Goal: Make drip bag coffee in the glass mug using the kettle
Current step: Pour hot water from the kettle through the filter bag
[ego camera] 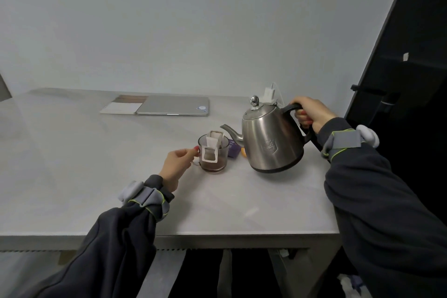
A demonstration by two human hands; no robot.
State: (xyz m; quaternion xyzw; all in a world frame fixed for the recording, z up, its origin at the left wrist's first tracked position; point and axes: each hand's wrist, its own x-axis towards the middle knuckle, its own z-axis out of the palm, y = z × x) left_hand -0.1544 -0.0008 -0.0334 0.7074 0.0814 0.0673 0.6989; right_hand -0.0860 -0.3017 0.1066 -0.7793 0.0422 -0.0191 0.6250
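Now kettle (272, 138) handle in right grip (312, 112).

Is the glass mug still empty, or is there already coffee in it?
Partly filled: brown liquid sits in the bottom of the glass mug, below the drip bag hung on its rim.

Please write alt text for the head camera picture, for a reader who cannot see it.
A right hand holds a steel kettle by its black handle, spout toward a glass mug on a grey table. A drip bag hangs in the mug over some brown coffee, and the left hand pinches the mug's handle. A closed laptop lies at the back.
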